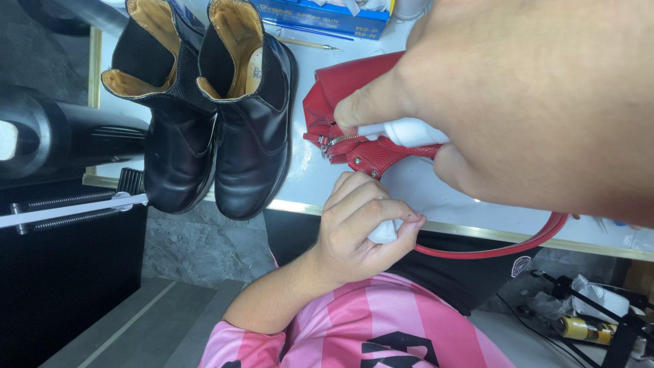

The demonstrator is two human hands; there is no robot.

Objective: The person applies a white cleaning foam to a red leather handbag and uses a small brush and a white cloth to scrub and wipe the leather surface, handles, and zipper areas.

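Here, in the head view, the right hand (538,102) fills the upper right of the frame, closed around a small white bottle (409,131), with the forefinger lying along its top. The bottle's end sits just over the zip end of a red leather handbag (340,88), which lies on the white worktop (310,180); the bag's red strap (518,245) loops out past the worktop's near edge. Below the bag, the left hand (357,232) is curled shut on a small white wad (383,232), cloth or sponge, I cannot tell which, and hangs just beside the edge of the worktop. To the left of the bag stand 2 black ankle boots (211,116), side by side and touching, toes toward the person, tan linings showing. A blue box (327,15) lies at the far edge.
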